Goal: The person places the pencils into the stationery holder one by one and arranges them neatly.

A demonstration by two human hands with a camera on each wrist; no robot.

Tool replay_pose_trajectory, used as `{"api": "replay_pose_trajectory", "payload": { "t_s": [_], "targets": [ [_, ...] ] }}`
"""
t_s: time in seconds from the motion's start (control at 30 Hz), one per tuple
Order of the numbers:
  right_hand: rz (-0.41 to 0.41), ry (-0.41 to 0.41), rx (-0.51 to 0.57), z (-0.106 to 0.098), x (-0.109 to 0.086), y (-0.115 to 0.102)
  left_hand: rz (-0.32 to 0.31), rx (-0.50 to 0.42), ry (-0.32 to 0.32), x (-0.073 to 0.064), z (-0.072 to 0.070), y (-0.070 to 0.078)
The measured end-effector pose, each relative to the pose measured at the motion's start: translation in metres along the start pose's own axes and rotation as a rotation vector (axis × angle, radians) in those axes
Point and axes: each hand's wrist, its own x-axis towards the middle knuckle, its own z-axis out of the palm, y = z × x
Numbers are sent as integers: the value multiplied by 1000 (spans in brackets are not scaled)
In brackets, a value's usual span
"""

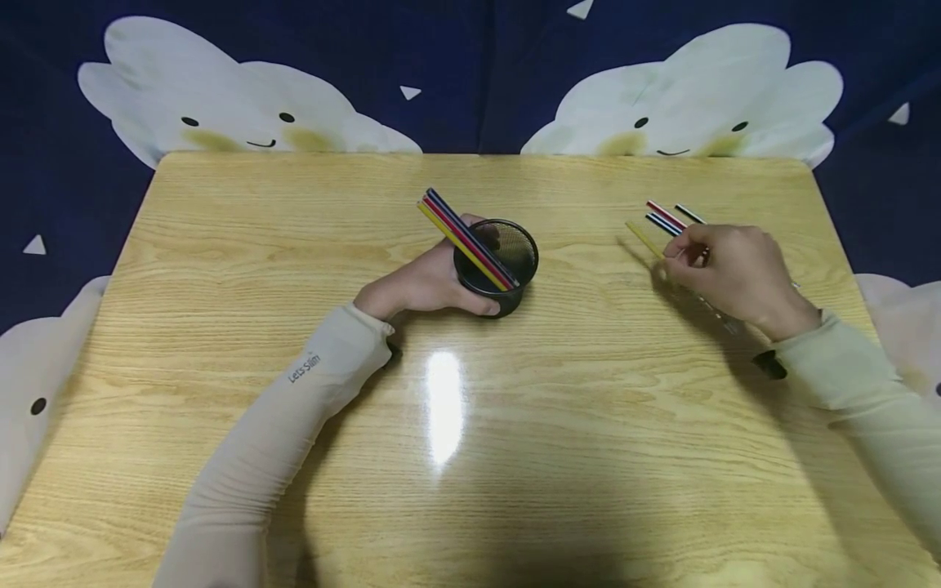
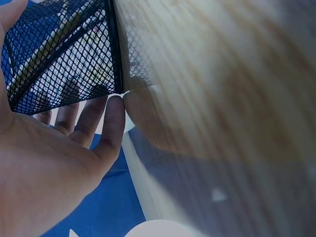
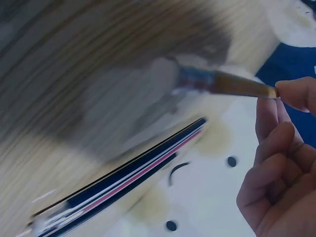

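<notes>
A black wire-mesh pen cup (image 1: 520, 251) stands on the table in the head view, with my left hand (image 1: 430, 282) gripping its left side, thumb in front. Yellow, red and dark pencil-like sticks (image 1: 463, 237) lean leftward out of its mouth. The left wrist view shows fingers curled along the mesh wall (image 2: 84, 59). Farther right, my right hand (image 1: 742, 269) pinches a slim yellow pencil-like stick (image 1: 643, 237) between thumb and fingertips. In the right wrist view that stick (image 3: 239, 85) is tilted, its far end blurred; its exact kind is unclear.
Beside the right hand lie several dark and red sticks (image 3: 133, 173) on the wooden table (image 1: 588, 425), partly covered by the hand in the head view. A dark blue cloth with white clouds (image 1: 485, 73) hangs behind the table's far edge.
</notes>
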Motion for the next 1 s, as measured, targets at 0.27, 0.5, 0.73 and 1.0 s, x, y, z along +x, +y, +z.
{"api": "replay_pose_trajectory", "payload": {
  "t_s": [0.27, 0.5, 0.73, 1.0],
  "targets": [
    [-43, 38, 115, -1, -1, -34, -3, -8, 1, 0, 0, -1],
    [-70, 62, 193, -2, 0, -55, 6, -7, 3, 0, 0, -1],
    [-112, 92, 274, -2, 6, -74, 8, 3, 0, -1, 0, 0],
    [-164, 170, 449, -2, 11, -89, 25, 6, 0, 0, 0, -1]
  ]
}}
